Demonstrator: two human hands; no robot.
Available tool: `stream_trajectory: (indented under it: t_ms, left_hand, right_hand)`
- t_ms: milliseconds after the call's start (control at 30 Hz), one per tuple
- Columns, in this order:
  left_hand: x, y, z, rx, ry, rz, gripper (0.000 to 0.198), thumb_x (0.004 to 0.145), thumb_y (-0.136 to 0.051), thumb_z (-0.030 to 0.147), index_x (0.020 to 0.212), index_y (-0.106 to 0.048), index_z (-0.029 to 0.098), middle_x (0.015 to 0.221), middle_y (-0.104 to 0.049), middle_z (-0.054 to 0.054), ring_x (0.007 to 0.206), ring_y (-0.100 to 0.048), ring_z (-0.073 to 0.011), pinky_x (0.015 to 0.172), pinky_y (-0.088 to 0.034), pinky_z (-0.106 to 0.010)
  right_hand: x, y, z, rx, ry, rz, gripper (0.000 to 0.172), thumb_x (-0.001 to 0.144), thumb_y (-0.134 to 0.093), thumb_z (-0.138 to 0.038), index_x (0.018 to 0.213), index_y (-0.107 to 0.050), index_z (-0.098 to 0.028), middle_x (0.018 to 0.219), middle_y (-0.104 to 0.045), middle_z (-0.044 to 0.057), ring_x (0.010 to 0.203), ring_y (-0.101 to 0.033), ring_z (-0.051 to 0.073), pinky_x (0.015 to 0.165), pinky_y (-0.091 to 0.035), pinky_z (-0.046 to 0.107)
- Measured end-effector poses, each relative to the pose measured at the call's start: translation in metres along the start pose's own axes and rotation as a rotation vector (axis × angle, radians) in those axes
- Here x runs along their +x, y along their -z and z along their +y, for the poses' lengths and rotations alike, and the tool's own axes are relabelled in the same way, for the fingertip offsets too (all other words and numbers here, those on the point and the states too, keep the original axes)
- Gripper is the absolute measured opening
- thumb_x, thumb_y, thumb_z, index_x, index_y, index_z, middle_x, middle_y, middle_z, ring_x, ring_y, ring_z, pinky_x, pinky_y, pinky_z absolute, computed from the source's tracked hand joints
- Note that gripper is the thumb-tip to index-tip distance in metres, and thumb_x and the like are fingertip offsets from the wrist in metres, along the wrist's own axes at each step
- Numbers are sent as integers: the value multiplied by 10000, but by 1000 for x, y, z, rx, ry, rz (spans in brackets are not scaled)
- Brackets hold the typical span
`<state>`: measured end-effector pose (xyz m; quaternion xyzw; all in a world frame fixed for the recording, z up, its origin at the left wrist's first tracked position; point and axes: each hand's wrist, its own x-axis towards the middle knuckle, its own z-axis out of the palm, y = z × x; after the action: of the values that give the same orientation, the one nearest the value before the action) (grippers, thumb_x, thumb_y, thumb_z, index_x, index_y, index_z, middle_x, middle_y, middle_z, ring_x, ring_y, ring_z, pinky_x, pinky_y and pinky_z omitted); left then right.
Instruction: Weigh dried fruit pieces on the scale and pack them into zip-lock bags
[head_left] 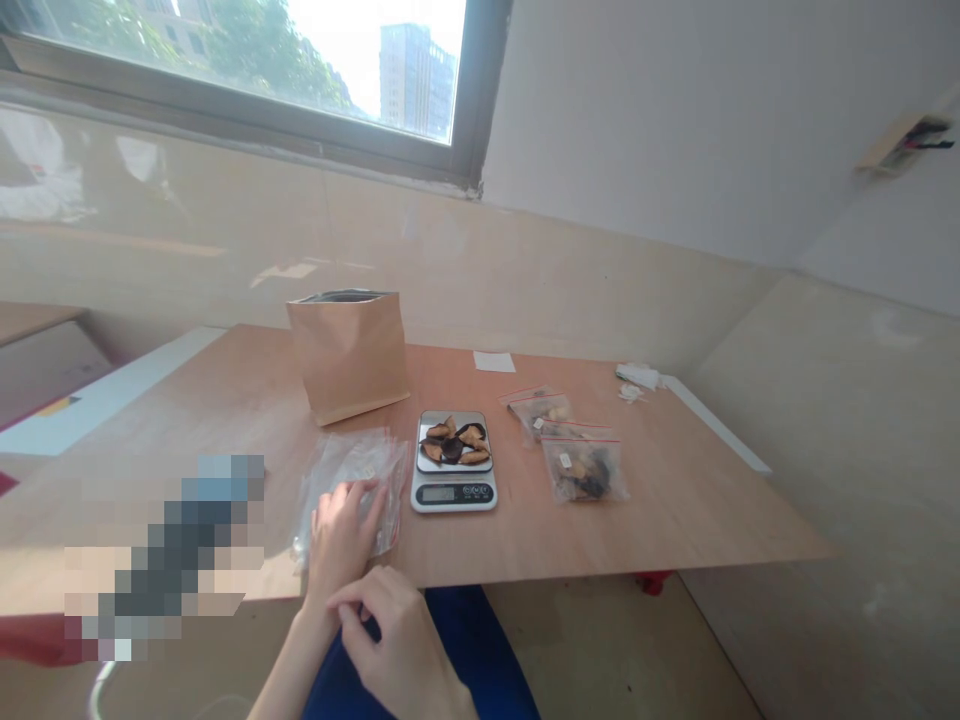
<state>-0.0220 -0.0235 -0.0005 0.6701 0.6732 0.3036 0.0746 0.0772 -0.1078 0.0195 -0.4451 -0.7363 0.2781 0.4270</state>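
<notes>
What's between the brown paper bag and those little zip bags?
A digital kitchen scale stands there in the head view, with tan and dark food pieces on its metal tray.

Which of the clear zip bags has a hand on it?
The leftmost clear zip bag, left of the kitchen scale, under the left hand; it looks empty, unlike the far bag and near bag, which hold pieces.

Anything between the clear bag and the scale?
Nothing visible. The clear plastic bag lies just left of the digital kitchen scale, its right edge nearly at the scale's side. The left hand rests on the bag.
</notes>
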Motion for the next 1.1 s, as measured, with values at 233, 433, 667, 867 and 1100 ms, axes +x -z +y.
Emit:
stream_trajectory:
  t_ms: [233,433,667,867,1100]
  left_hand:
    - [-10,12,9,-346,-149,364,263,889,-429,383,991,-580,192,931,-617,-64,790,-547,-188,754,-444,-332]
    - [-23,7,20,-435,-274,423,256,888,-458,299,1101,-530,176,932,-588,-67,778,-549,-166,725,-456,-306]
    - [-12,19,19,-232,-237,662,235,858,-520,247,1077,-594,206,905,-585,-69,784,-547,-170,775,-432,-326]
    - [26,28,7,35,100,109,308,859,-438,375,935,-675,192,953,-606,-149,869,-562,-313,785,-417,-524]
    - [107,83,47,-96,-61,682,365,871,-468,359,1207,-553,245,1330,-441,-114,1198,-445,-312,969,-353,-545]
  right_hand:
    - [15,7,11,118,-264,475,193,894,-427,-246,1075,-478,-203,985,-574,71,791,-568,151,720,-484,276]
    - [36,15,4,249,-325,357,167,893,-450,-337,936,-530,-197,887,-611,47,740,-579,150,674,-478,267]
    - [47,15,4,267,-314,362,222,915,-410,-339,999,-552,-192,928,-624,48,755,-579,140,678,-475,255]
    - [32,23,8,181,-269,343,247,927,-360,-267,894,-593,-192,884,-605,49,815,-584,147,692,-468,242]
    - [-5,13,-1,126,-292,136,212,893,-396,-157,866,-602,-201,830,-603,24,716,-570,127,629,-445,207]
